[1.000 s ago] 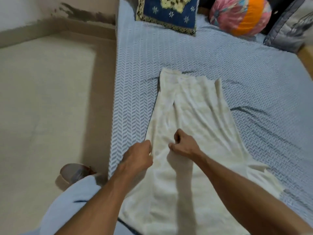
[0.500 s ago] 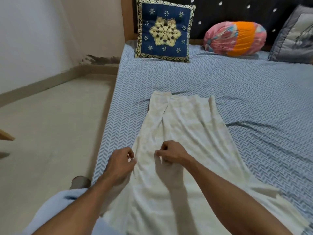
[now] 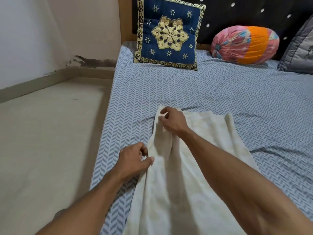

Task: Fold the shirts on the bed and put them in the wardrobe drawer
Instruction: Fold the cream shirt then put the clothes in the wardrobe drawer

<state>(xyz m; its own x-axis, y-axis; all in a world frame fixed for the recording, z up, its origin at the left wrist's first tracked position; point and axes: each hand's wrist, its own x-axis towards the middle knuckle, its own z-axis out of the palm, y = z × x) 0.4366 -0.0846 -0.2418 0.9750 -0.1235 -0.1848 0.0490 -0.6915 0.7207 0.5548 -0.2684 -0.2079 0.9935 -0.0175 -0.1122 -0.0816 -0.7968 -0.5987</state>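
A cream-white shirt (image 3: 208, 150) lies lengthwise on the bed (image 3: 220, 92), which has a blue-grey herringbone sheet. My right hand (image 3: 172, 121) reaches to the shirt's far left corner and pinches the cloth there. Lower down, my left hand (image 3: 133, 160) pinches the shirt's left edge. The left strip of the shirt is raised into a ridge between the two hands. Both forearms cross the lower part of the view and hide some of the shirt. No wardrobe or drawer is in view.
A blue and gold cushion (image 3: 169, 33) leans against the dark headboard (image 3: 254, 12). Beside it lie a pink and orange bolster (image 3: 245, 44) and a grey pillow (image 3: 301, 53). Beige floor (image 3: 42, 133) runs along the bed's left side up to the wall.
My right hand has moved from the shirt's middle up to its far left corner. My left hand stays on the left edge. The view has tilted up toward the headboard.
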